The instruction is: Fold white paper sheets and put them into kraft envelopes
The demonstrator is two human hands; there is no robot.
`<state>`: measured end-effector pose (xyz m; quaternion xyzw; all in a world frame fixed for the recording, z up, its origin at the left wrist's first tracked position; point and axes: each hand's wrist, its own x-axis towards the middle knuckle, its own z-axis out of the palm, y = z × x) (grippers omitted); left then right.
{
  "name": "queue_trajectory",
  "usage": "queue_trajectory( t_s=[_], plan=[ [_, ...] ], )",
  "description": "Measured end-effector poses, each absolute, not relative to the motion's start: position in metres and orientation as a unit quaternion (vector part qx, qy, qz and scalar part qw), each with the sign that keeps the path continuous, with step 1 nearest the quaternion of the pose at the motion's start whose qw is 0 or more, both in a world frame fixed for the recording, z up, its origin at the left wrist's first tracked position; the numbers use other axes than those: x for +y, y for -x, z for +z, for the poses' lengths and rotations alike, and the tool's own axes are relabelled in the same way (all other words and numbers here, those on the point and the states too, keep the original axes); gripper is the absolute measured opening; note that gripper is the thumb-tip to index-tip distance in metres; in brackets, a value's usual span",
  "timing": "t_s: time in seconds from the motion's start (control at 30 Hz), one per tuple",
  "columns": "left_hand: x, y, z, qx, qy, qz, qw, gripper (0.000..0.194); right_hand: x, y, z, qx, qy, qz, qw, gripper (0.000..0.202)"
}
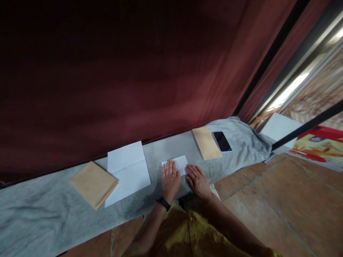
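Your tabletop (158,151) is a long, narrow strip draped in gray cloth (34,210), smoother around the middle and rumpled toward both ends. Take the small folded white paper (181,162) in front of you as the clock's centre. At nine o'clock you have a larger creased white sheet (131,175), lying open. Farther out, between eight and nine, layered brown envelopes (92,184) overlap its left edge. At two o'clock lies a single tan envelope (207,142), with a phone (222,141) just beside it, dark screen up.
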<state>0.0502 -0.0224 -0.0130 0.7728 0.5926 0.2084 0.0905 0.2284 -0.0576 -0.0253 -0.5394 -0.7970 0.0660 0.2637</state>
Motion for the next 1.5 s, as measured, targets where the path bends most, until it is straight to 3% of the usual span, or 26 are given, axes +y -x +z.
queue_trajectory(
  t_s=[0.17,0.43,0.9,1.5],
  plan=[
    [-0.014,-0.074,-0.013,0.452,-0.846,0.209,0.189,0.050,-0.058,-0.232,-0.032,-0.795,0.524,0.075,0.295,0.040],
    [0.020,-0.079,-0.018,0.468,-0.842,0.198,0.182,0.054,-0.058,-0.234,-0.036,-0.786,0.527,0.077,0.314,0.040],
    [-0.005,-0.057,-0.023,0.414,-0.903,0.114,0.001,0.053,-0.059,-0.234,-0.036,-0.788,0.522,0.053,0.323,0.037],
    [-0.050,-0.006,-0.022,0.583,-0.806,0.101,-0.026,0.062,-0.046,-0.222,-0.029,-0.757,0.554,0.088,0.335,0.038]
  ],
)
